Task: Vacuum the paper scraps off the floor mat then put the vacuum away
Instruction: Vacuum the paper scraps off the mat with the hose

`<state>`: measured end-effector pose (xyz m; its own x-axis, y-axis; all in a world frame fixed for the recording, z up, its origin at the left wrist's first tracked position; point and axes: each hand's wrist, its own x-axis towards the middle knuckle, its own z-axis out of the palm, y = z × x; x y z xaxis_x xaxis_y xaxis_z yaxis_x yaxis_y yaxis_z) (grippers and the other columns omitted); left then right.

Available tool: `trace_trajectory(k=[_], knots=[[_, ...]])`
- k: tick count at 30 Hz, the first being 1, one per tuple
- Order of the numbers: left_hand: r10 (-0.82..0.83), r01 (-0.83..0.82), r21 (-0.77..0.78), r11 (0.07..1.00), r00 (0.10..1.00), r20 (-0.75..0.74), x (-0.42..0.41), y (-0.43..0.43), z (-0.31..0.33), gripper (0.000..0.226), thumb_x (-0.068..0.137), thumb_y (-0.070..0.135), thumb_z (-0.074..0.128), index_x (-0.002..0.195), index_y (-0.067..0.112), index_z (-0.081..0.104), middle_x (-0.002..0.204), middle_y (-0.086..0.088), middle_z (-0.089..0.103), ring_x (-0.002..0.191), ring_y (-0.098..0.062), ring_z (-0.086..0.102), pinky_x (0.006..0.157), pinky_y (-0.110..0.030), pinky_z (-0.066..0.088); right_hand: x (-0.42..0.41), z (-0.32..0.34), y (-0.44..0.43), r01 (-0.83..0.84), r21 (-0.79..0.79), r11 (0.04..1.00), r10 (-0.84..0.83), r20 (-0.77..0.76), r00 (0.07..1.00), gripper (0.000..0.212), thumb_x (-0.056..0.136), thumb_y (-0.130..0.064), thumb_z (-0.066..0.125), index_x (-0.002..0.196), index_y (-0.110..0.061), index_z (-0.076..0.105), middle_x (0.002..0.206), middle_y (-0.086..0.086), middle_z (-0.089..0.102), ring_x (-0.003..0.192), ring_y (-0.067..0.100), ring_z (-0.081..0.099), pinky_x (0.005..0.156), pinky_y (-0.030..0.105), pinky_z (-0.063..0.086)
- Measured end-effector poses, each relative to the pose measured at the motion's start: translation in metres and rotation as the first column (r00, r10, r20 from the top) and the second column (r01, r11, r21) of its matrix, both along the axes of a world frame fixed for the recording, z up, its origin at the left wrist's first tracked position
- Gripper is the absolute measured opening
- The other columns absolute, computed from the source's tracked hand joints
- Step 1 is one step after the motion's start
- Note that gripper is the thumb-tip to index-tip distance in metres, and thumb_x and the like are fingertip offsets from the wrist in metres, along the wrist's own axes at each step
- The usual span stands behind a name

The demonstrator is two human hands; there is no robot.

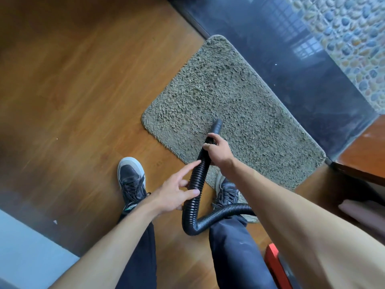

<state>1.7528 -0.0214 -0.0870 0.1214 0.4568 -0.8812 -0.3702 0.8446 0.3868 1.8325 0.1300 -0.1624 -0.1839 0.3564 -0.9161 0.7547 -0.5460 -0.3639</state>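
A grey-green shaggy floor mat [225, 97] lies on the wooden floor against a dark threshold. A black ribbed vacuum hose [196, 184] loops up from between my legs. Its smooth nozzle [216, 126] points down onto the mat's near middle. My right hand [217, 151] is closed around the hose just behind the nozzle. My left hand [177, 192] rests lower on the hose, thumb and fingers loosely around it, index finger stretched out. No paper scraps show on the mat's pile. A small white scrap [55, 222] lies on the wood at the left.
My two dark sneakers stand near the mat; the right one [226, 192] is on its edge, the left one [131, 180] on the wood. A red vacuum body [275, 259] sits at the lower right. A dark glossy strip [291, 69] and pebble flooring [354, 38] lie beyond the mat.
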Motion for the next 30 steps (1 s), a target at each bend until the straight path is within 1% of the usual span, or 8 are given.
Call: trace_trajectory(k=[4, 8, 10, 16, 20, 24, 27, 30], knots=[[0.013, -0.012, 0.052, 0.999, 1.000, -0.024, 0.006, 0.010, 0.001, 0.075, 0.096, 0.006, 0.062, 0.137, 0.064, 0.037, 0.107, -0.013, 0.068, 0.080, -0.019, 0.067, 0.076, -0.046, 0.059, 0.002, 0.014, 0.017, -0.005, 0.063, 0.998, 0.009, -0.050, 0.999, 0.049, 0.089, -0.003, 0.051, 0.136, -0.018, 0.046, 0.113, 0.008, 0.058, 0.099, 0.027, 0.063, 0.085, 0.043, 0.057], [0.049, -0.032, 0.163, 0.986, 0.993, -0.105, 0.003, 0.018, 0.014, 0.077, 0.094, -0.003, 0.061, 0.138, 0.056, 0.039, 0.096, -0.008, 0.063, 0.065, -0.011, 0.062, 0.065, -0.023, 0.054, -0.004, 0.034, 0.034, -0.013, 0.112, 0.994, 0.030, -0.146, 0.989, 0.050, 0.086, -0.005, 0.055, 0.131, -0.022, 0.045, 0.106, 0.006, 0.058, 0.098, 0.030, 0.066, 0.084, 0.049, 0.058], [0.052, -0.029, 0.185, 0.982, 0.991, -0.122, 0.002, 0.022, 0.023, 0.077, 0.093, -0.007, 0.060, 0.142, 0.048, 0.037, 0.092, -0.005, 0.062, 0.063, -0.007, 0.061, 0.063, -0.018, 0.052, -0.004, 0.042, 0.037, 0.000, 0.130, 0.992, 0.023, -0.170, 0.985, 0.049, 0.085, -0.006, 0.057, 0.129, -0.025, 0.046, 0.106, 0.006, 0.059, 0.096, 0.030, 0.067, 0.083, 0.048, 0.059], [-0.021, 0.045, 0.215, 0.975, 0.994, -0.111, 0.000, 0.021, 0.041, 0.078, 0.093, -0.008, 0.059, 0.146, 0.045, 0.036, 0.083, 0.001, 0.061, 0.068, -0.012, 0.058, 0.064, -0.020, 0.052, 0.011, 0.063, 0.033, 0.132, 0.119, 0.984, -0.102, -0.226, 0.969, 0.044, 0.088, -0.003, 0.059, 0.125, -0.025, 0.047, 0.109, 0.013, 0.058, 0.092, 0.028, 0.065, 0.079, 0.045, 0.060], [-0.083, 0.105, 0.229, 0.968, 0.991, -0.102, -0.004, 0.012, 0.042, 0.079, 0.092, -0.004, 0.062, 0.140, 0.055, 0.039, 0.092, -0.006, 0.061, 0.077, -0.022, 0.059, 0.075, -0.037, 0.058, 0.019, 0.075, 0.021, 0.212, 0.130, 0.968, -0.179, -0.228, 0.957, 0.042, 0.089, -0.003, 0.060, 0.122, -0.026, 0.047, 0.117, 0.022, 0.057, 0.101, 0.037, 0.064, 0.084, 0.051, 0.058], [-0.139, 0.157, 0.239, 0.958, 0.986, -0.091, -0.010, 0.005, 0.049, 0.080, 0.092, -0.002, 0.063, 0.141, 0.055, 0.038, 0.094, -0.009, 0.057, 0.074, -0.018, 0.057, 0.070, -0.028, 0.052, 0.023, 0.080, 0.008, 0.287, 0.162, 0.944, -0.245, -0.235, 0.940, 0.043, 0.088, -0.004, 0.062, 0.122, -0.027, 0.049, 0.118, 0.023, 0.057, 0.094, 0.031, 0.063, 0.082, 0.045, 0.059], [-0.167, 0.184, 0.247, 0.951, 0.982, -0.088, -0.018, -0.002, 0.051, 0.080, 0.092, -0.003, 0.063, 0.141, 0.055, 0.037, 0.094, -0.013, 0.055, 0.075, -0.023, 0.054, 0.068, -0.028, 0.052, 0.021, 0.085, -0.004, 0.308, 0.188, 0.933, -0.264, -0.228, 0.937, 0.044, 0.084, -0.014, 0.065, 0.120, -0.034, 0.050, 0.110, 0.015, 0.060, 0.100, 0.035, 0.065, 0.085, 0.051, 0.057], [-0.212, 0.226, 0.254, 0.941, 0.974, -0.081, -0.021, -0.002, 0.057, 0.081, 0.092, -0.002, 0.063, 0.142, 0.055, 0.036, 0.095, -0.016, 0.056, 0.077, -0.025, 0.054, 0.069, -0.034, 0.055, 0.026, 0.093, -0.011, 0.352, 0.247, 0.903, -0.298, -0.231, 0.926, 0.045, 0.082, -0.019, 0.066, 0.121, -0.037, 0.052, 0.101, 0.004, 0.061, 0.093, 0.024, 0.065, 0.086, 0.051, 0.057]])
